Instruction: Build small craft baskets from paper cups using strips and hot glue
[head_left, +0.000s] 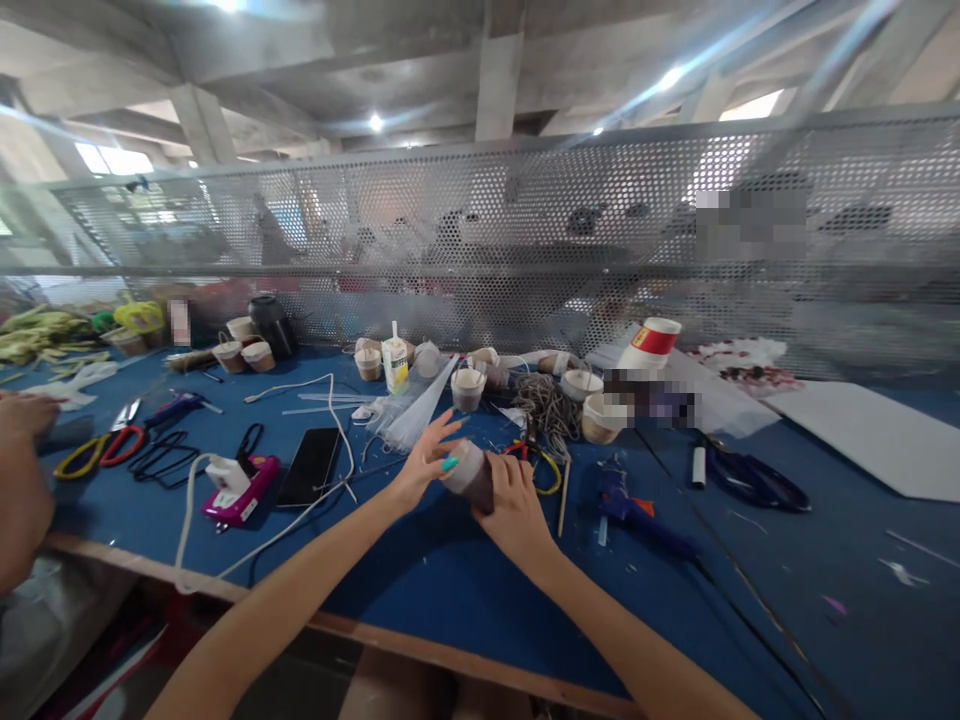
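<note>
Cup (475, 484): brown-sided with a paler end, tipped over so that this end faces left; it is up in the person's grasp, on the near side of the cord bundle (549, 412) and slightly to its left.
Right hand (517, 500): wrapped over the brown side, gripping the cup firmly enough, it seems, to carry it alone.
Left hand (426, 466): unclenched, fingers spread, with the teal-nailed thumb at the pale end; whether it presses there or only brushes it, I cannot tell.
Progress on the cup: its body and pale end are together, so the main shape looks made. No cord loop shows on it, though the right hand hides much of the side; what is left to do cannot be read from this view.
Cups standing: a brown cup with a white top (467, 392) just left of the cord bundle, and a similar cup (600, 420) just right of it, both upright; neither is being touched.
Glue gun (619, 502): lying to the right of the cord bundle and nearer the person, unheld.
Wooden stick (564, 498): on the near side of the cord bundle, loose on the blue table (420, 590).
Phone (307, 468): lying well left of the cord bundle.
</note>
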